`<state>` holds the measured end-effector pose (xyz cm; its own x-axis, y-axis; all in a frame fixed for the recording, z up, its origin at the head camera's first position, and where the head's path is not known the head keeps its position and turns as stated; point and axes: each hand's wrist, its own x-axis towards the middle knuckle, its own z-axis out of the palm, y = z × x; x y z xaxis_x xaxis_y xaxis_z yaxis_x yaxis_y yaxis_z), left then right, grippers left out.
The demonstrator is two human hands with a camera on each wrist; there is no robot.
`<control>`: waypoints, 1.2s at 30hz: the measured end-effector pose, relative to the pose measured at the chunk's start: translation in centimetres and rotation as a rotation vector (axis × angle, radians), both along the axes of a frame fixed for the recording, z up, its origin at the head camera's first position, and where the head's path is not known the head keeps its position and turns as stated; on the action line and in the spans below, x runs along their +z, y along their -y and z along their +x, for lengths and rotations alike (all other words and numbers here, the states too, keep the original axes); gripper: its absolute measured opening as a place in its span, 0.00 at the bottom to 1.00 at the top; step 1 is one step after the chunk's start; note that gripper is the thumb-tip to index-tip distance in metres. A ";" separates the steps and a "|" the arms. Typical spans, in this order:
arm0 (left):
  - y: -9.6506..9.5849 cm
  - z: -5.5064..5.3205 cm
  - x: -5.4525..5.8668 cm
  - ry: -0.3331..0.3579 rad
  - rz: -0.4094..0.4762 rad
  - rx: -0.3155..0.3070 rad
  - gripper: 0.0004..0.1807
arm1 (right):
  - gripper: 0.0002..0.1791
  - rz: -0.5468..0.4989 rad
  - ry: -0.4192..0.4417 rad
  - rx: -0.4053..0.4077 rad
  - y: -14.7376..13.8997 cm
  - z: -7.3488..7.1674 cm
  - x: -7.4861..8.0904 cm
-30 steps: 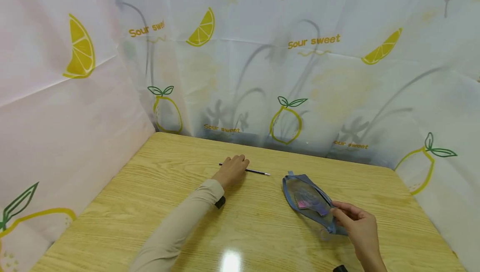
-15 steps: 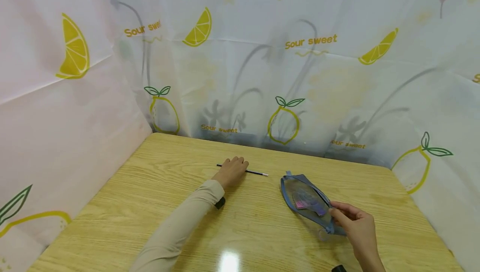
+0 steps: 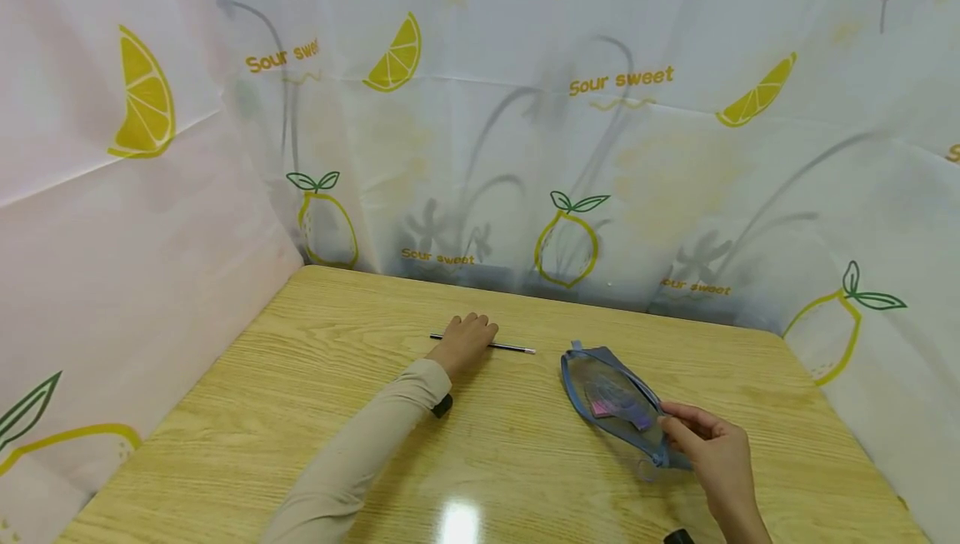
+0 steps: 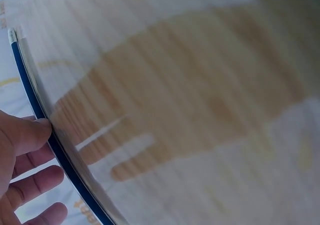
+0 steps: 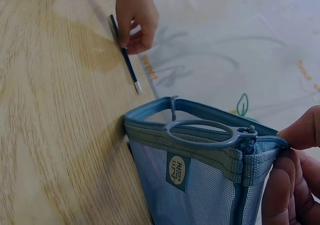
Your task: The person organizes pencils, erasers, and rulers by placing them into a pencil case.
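My left hand (image 3: 463, 347) is low over the far middle of the table, fingers bent down around a dark pencil (image 3: 513, 348) with a white eraser end pointing right. In the left wrist view the thumb and forefinger pinch the dark blue pencil (image 4: 75, 172), the other fingers held apart. My right hand (image 3: 726, 461) pinches the near end of a blue mesh zipper pouch (image 3: 592, 377). The pouch (image 5: 205, 180) gapes at the top, its zip pull ring (image 5: 200, 145) hanging over the rim in the right wrist view. Pink and purple items (image 3: 603, 407) show through the mesh.
The wooden table (image 3: 375, 461) runs back to a white curtain (image 3: 480, 152) printed with lemons, which also closes off both sides. A black object (image 3: 678, 536) shows at the bottom edge beside my right wrist.
The pencil's left end has shifted slightly toward me and turned a little under my left hand. My right hand and the pouch stay where they were; the head view swung slightly right.
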<state>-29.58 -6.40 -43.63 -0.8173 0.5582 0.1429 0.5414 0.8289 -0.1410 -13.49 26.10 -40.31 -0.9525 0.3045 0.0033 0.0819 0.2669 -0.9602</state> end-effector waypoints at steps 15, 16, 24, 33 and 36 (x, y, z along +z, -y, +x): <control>-0.1 0.3 -0.1 -0.005 -0.062 0.032 0.08 | 0.16 0.008 -0.010 -0.001 0.0 0.0 -0.1; -0.1 0.4 0.0 -0.002 -0.067 0.033 0.08 | 0.16 0.008 -0.012 -0.001 0.0 0.0 -0.1; 0.2 1.0 0.9 -0.013 -0.050 0.006 0.05 | 0.16 0.008 -0.026 0.002 -0.1 -0.2 -0.1; 0.2 1.5 1.6 -0.037 -0.054 -0.022 0.14 | 0.16 -0.018 -0.042 0.005 -0.4 -0.1 -0.1; 0.2 1.8 1.6 -0.048 -0.047 -0.030 0.13 | 0.16 -0.003 -0.058 0.007 -0.5 -0.1 -0.2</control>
<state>-27.77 -6.57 -42.00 -0.7930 0.5891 0.1552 0.5573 0.8044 -0.2056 -13.54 26.56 -40.48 -0.9528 0.2983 0.0573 0.0247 0.2642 -0.9642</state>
